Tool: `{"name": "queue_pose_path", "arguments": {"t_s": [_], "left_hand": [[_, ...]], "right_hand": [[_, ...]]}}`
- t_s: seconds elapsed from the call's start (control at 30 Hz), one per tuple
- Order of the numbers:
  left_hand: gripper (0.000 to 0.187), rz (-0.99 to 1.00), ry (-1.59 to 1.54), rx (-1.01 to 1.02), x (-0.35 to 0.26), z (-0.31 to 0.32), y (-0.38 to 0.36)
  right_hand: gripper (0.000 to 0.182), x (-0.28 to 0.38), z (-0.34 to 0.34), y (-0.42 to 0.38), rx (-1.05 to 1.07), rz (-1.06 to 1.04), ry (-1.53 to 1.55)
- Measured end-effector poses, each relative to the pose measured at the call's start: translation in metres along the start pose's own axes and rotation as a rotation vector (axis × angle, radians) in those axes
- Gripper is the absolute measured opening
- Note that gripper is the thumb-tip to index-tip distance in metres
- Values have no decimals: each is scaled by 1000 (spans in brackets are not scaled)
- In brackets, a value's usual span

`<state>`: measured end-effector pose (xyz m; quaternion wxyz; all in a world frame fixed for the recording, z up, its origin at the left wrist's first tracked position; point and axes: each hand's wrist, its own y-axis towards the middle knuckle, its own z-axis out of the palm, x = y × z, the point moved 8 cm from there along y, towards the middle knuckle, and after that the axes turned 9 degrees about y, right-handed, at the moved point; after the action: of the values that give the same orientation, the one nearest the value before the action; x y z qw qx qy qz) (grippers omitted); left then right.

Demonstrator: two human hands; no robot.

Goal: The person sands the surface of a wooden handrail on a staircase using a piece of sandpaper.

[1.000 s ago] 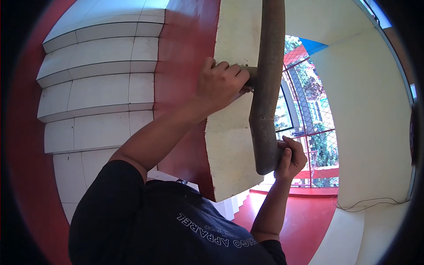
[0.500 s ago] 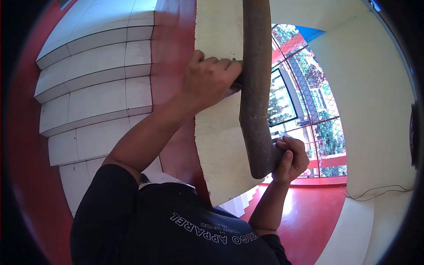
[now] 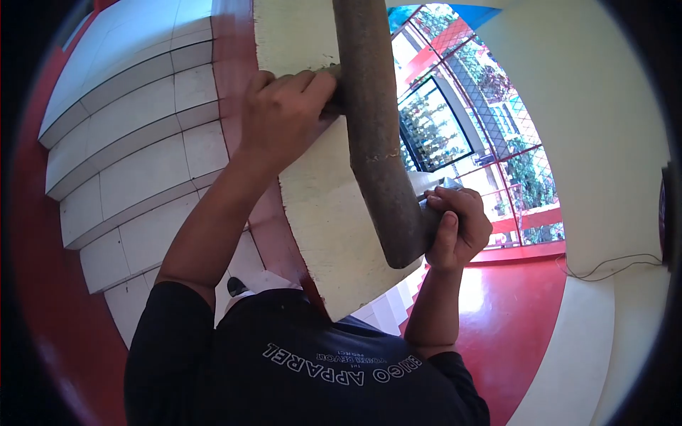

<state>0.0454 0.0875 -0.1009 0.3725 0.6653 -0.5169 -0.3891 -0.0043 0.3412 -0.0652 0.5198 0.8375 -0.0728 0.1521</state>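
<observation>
A brown-grey metal handrail (image 3: 371,121) runs down the middle of the view, above a cream-topped wall (image 3: 327,213). A joint line marks where it bends towards its rounded lower end. On its left side, my left hand (image 3: 288,117) is closed, fingers curled around something dark that is mostly hidden against the rail. My right hand (image 3: 460,227) is closed at the lower right, its thumb and fingers around a grey stub beside the rail's end. Near those fingertips is a pale, pointed thing I cannot make out.
White tiled steps (image 3: 149,170) with a red border lie to the left. A dark shoe (image 3: 236,286) shows below. To the right are a red floor (image 3: 497,326), a grid window (image 3: 490,128), a framed panel (image 3: 437,124) and a loose cable (image 3: 611,263) by the wall.
The view has shifted, so the rail and both hands appear further left and higher. Both hands stay at about the same places along the rail. More of the shoe shows.
</observation>
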Motion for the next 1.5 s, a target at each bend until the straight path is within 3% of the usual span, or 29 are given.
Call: {"name": "queue_pose_path", "arguments": {"t_s": [0.3, 0.57, 1.0, 1.1, 1.2, 1.3, 1.37, 1.43, 1.5], "left_hand": [[35, 45, -102, -4, 11, 0, 0], [36, -43, -140, 2, 15, 6, -5], [32, 34, -195, 7, 9, 4, 4], [28, -25, -231, 156, 38, 9, 8], [27, -231, -381, 218, 67, 3, 22], [29, -78, -316, 72, 57, 3, 28], [32, -114, -118, -177, 52, -18, 31], [34, -181, -125, -185, 46, -20, 27], [35, -271, -326, 48, 40, 2, 15]], "right_hand": [[23, 0, -2, 2, 15, -34, -33], [24, 0, -2, 3, -1, -37, -20], [29, -4, 0, -6, -27, 66, 71], [32, -5, 0, -5, -6, 67, 73], [34, -4, 2, -7, -12, 89, 85], [36, -6, 1, -8, -15, 103, 81], [37, -7, 0, -9, -18, 102, 78], [37, -7, -1, -9, -17, 104, 73], [38, -6, 0, -8, -15, 104, 78]]}}
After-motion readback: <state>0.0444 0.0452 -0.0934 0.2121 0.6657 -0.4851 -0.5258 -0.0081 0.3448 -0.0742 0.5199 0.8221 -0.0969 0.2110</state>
